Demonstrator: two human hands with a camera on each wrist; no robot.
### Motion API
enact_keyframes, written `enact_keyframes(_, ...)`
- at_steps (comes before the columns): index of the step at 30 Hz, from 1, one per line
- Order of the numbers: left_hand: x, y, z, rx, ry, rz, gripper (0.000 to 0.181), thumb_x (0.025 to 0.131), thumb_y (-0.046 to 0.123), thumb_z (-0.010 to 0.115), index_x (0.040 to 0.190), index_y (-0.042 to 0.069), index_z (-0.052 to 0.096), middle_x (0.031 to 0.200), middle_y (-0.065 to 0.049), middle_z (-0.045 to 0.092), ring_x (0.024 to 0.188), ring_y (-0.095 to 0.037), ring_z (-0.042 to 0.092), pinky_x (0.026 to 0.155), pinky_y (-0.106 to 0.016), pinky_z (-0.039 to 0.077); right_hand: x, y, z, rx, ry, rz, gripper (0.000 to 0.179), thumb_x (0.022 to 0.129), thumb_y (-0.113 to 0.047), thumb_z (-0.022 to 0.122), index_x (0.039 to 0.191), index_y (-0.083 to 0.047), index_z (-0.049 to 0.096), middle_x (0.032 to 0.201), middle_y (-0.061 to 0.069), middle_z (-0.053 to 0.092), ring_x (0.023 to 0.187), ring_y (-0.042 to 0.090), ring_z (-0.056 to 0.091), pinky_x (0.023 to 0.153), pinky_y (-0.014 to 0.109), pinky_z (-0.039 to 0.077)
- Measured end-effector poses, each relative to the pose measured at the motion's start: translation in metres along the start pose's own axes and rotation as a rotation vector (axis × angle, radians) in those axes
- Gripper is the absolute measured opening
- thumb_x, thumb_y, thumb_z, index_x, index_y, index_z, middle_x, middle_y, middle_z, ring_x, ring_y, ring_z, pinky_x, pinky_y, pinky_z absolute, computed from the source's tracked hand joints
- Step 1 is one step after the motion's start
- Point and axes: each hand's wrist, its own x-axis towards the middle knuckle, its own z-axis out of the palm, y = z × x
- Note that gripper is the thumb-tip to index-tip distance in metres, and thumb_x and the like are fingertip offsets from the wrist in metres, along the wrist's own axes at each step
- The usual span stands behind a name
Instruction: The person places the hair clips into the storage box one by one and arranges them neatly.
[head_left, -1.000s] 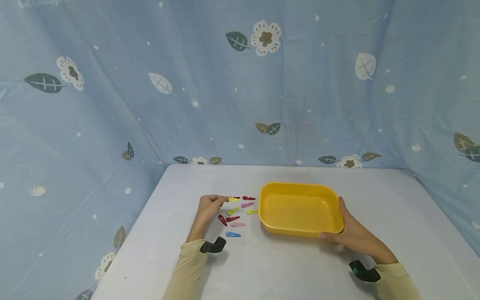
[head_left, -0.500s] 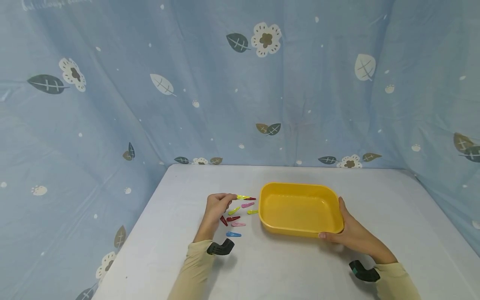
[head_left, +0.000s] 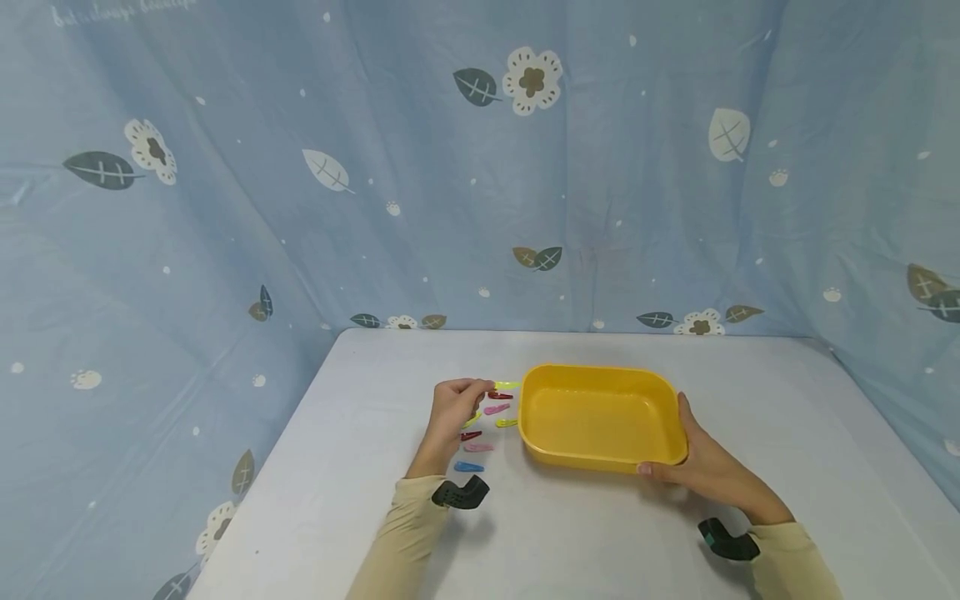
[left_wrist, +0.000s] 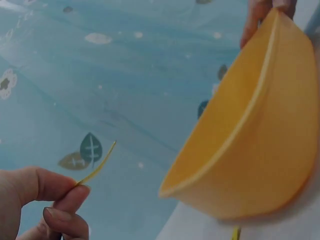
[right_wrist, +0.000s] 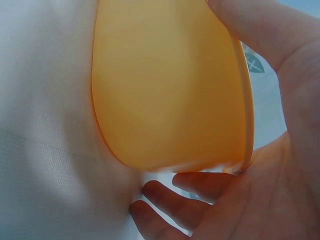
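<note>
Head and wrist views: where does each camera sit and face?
Head: on the head, facing forward and down at the yellow tray; left hand, right hand and sleeves show.
Left wrist: on that wrist, facing the tray past the left hand pinching a yellow clip; part of the right hand shows.
Right wrist: on that wrist, facing the tray's outer wall; the right hand shows.
Head and left wrist share tray, clip and both hands.
</note>
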Motion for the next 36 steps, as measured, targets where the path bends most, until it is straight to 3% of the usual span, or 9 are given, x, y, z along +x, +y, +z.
enact_keyframes(6, -0.001, 0.009, 0.015, -0.048, -0.044, 0.033, 0.024, 0.092, 0.025, 0.074, 0.08, 0.004, 0.072, 0.063, 0.004, 0.052, 0.061, -0.013, 0.045, 0.065, -0.026, 0.043, 0.0, 0.0, -0.002, 0.0, -0.006, 0.006, 0.138, 0.085, -0.047, 0.081, 0.157, 0.004, -0.025, 0.165, 0.041, 0.008, 0.145, 0.057, 0.034, 0.109, 0.076, 0.033)
enact_keyframes(12, -0.002, 0.017, 0.031, -0.082, -0.061, 0.032, 0.022, 0.092, 0.025, 0.073, 0.076, 0.009, 0.071, 0.063, 0.005, 0.054, 0.074, -0.012, 0.062, 0.074, -0.025, 0.054, 0.001, 0.0, -0.003, 0.006, -0.005, -0.002, 0.138, 0.085, -0.046, 0.081, 0.157, 0.004, -0.025, 0.165, 0.041, 0.006, 0.145, 0.056, 0.033, 0.109, 0.076, 0.033)
enact_keyframes(20, -0.004, 0.023, 0.05, -0.211, -0.115, 0.028, 0.022, 0.091, 0.015, 0.072, 0.071, 0.01, 0.066, 0.064, 0.004, 0.049, 0.059, -0.011, 0.037, 0.06, -0.023, 0.036, 0.001, 0.0, -0.001, 0.022, -0.011, 0.009, 0.138, 0.085, -0.046, 0.081, 0.157, 0.003, -0.026, 0.165, 0.041, 0.004, 0.147, 0.059, 0.028, 0.11, 0.077, 0.031)
enact_keyframes(31, -0.004, 0.024, 0.07, -0.282, -0.155, -0.003, 0.017, 0.091, 0.015, 0.073, 0.075, 0.009, 0.07, 0.066, 0.003, 0.052, 0.054, -0.008, 0.036, 0.051, -0.018, 0.033, 0.0, 0.0, 0.0, 0.019, -0.011, -0.01, 0.136, 0.085, -0.043, 0.081, 0.158, 0.004, -0.024, 0.165, 0.041, 0.006, 0.146, 0.057, 0.031, 0.11, 0.076, 0.033)
enact_keyframes(36, -0.004, 0.023, 0.079, -0.263, -0.175, -0.02, 0.018, 0.092, 0.018, 0.074, 0.077, 0.007, 0.07, 0.064, 0.003, 0.048, 0.052, -0.009, 0.033, 0.05, -0.018, 0.032, -0.001, 0.0, 0.0, 0.017, -0.007, -0.013, 0.136, 0.086, -0.043, 0.081, 0.158, 0.004, -0.024, 0.166, 0.04, 0.005, 0.146, 0.056, 0.031, 0.11, 0.076, 0.033)
